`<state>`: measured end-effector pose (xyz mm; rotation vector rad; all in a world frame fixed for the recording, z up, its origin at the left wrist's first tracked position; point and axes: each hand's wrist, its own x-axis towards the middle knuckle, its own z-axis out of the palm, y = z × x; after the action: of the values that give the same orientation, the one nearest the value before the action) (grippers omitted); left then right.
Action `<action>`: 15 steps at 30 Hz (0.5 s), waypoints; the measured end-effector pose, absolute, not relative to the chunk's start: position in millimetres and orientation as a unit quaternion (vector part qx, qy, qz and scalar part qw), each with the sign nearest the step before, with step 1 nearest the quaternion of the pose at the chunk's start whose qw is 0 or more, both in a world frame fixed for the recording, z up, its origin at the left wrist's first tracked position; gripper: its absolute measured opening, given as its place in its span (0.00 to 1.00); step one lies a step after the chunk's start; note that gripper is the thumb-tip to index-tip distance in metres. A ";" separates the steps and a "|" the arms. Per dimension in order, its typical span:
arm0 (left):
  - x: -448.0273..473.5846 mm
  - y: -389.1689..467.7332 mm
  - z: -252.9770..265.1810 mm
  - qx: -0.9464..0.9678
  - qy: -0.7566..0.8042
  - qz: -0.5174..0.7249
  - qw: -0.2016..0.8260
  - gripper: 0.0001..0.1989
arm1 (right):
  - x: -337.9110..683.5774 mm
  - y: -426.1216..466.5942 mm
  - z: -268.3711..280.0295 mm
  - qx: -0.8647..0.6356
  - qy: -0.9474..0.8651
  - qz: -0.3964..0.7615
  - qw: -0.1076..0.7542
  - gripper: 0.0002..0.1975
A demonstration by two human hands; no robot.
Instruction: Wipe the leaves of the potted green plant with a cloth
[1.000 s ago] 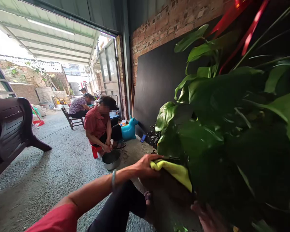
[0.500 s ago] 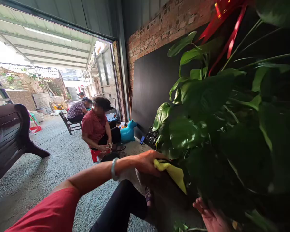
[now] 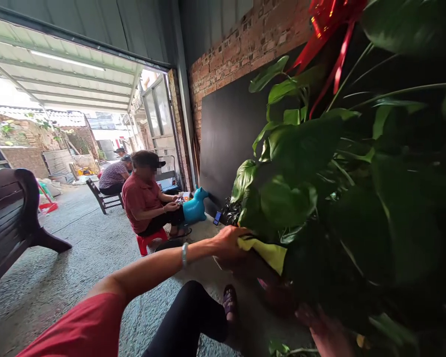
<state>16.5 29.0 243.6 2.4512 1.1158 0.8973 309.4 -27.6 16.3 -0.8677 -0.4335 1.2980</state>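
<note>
My left hand (image 3: pixel 228 243) is closed on a yellow cloth (image 3: pixel 269 255), whose loose end hangs to the right. It is at the near left side of a large potted plant (image 3: pixel 297 148) with broad green leaves. The surface under the cloth is dark and mostly hidden by hand and leaves. Low beneath the foliage, my right hand (image 3: pixel 323 322) reaches up in deep shadow. Its fingers look stretched out with nothing seen in them, though they are dim and blurred.
Red ribbon (image 3: pixel 342 64) hangs in the plant. Ahead, a person in a red shirt (image 3: pixel 143 198) sits on a red stool (image 3: pixel 148 240) beside a blue animal-shaped toy (image 3: pixel 195 206). A phone (image 3: pixel 217 217) stands near the dark panel (image 3: pixel 226 134). A wooden bench (image 3: pixel 18 213) stands left.
My left hand and the cloth have shifted slightly upward. My right hand has sunk deeper into shadow. The seated person now sits more upright, hands raised. The view has turned slightly.
</note>
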 end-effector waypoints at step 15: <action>3.7 30.9 233.3 0.866 0.441 0.165 0.169 0.25 | 330.8 -34.3 -1.0 -0.368 -0.231 0.574 0.694 0.09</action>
<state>3.7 30.9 233.3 2.4627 1.2538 0.4680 330.8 -34.3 -1.0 -0.8223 -0.5153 1.2822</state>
